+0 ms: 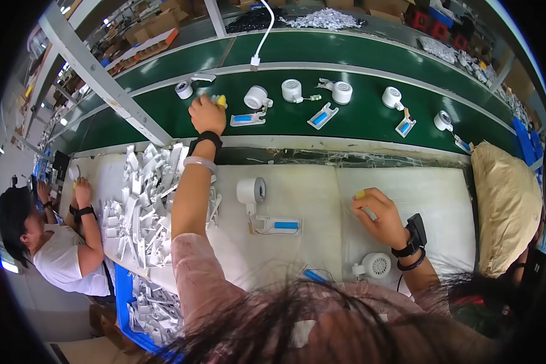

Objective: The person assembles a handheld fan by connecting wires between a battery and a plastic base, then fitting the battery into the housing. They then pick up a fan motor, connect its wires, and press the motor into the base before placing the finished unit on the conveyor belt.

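Note:
My left hand reaches over the green conveyor belt, its fingers drawn together. One fingertip has a yellow cover, and a bit of something pale shows at the fingers; what they hold is not clear. Over the right of the pale worktable, my right hand is loosely curled, thumb and fingers apart, with nothing seen between them. Between my arms lies a white handheld fan head, wired to an open handle half with a blue battery. Another fan head lies below my right hand, near a second blue battery.
Several fan heads with open handles, such as this fan head, are spread along the belt. White plastic handle parts are heaped left; more fill a blue crate. A white cable hangs above. A brown sack stands right; a co-worker sits left.

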### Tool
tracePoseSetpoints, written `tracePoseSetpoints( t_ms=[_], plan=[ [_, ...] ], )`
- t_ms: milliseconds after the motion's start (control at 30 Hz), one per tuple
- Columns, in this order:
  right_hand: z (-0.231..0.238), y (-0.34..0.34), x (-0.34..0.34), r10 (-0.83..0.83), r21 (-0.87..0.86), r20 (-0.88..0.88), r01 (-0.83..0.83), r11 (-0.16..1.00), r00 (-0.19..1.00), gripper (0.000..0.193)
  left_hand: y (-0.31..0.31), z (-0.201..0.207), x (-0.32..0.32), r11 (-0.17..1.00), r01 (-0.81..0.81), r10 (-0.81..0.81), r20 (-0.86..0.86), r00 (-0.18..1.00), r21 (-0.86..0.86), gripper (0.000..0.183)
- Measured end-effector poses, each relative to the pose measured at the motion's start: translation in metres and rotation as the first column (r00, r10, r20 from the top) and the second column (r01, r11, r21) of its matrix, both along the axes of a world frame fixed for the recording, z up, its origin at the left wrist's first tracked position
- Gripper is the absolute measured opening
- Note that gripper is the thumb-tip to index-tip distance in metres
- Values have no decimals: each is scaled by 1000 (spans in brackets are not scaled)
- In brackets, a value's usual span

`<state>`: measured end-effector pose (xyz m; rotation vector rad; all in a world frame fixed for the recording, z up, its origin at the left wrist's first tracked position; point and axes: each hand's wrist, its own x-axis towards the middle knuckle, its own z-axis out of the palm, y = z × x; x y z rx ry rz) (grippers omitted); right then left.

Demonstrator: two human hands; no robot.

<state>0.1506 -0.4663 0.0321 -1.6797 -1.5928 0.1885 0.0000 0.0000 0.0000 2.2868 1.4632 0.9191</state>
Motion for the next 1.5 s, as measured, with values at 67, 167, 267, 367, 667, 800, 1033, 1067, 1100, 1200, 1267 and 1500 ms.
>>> tracePoseSetpoints(
  t_ms=[67,167,267,367,667,800,1033,1067,1100,1200,1267,1500],
  plan=[
    [-3,1,3,13,-23,-5,-13,1000,1000,16,-21,-12,13,863,-20,133,-189,973,505,54],
    [-1,-2,-4,19,-52,-25,-20,998,1000,16,-32,-29,24,883,337,-230,-326,917,326,62],
    [-6,3,-4,19,-47,-33,-20,999,999,14,-37,-33,43,943,331,-305,-454,838,-22,63],
    [-12,-1,0,35,-63,-26,-37,997,999,13,-46,-15,63,952,251,-306,-507,806,-175,55],
    [-10,5,-4,87,-30,-73,-89,996,994,10,-56,-13,70,946,308,-323,-237,916,-102,25],
    [-6,7,-2,65,-19,-168,-69,997,984,9,-72,6,61,807,577,-568,106,816,-124,15],
    [8,12,2,-49,98,31,45,994,998,31,-197,69,49,410,873,-878,146,456,-265,19],
    [12,17,-2,-107,157,170,80,984,980,41,-216,63,45,356,902,-917,97,388,-246,17],
    [17,20,-4,-100,158,169,74,985,981,41,-235,58,44,291,929,-950,49,309,-230,16],
    [13,18,-6,-105,106,298,76,991,949,55,-283,59,35,207,933,-978,-62,197,-295,20],
    [-8,8,-2,-53,-66,-112,46,997,992,54,-298,61,33,297,908,-954,-53,294,-295,34],
    [-16,-2,22,32,-70,-466,-73,995,884,33,-291,51,18,316,853,-862,249,441,-416,59]
  ],
)
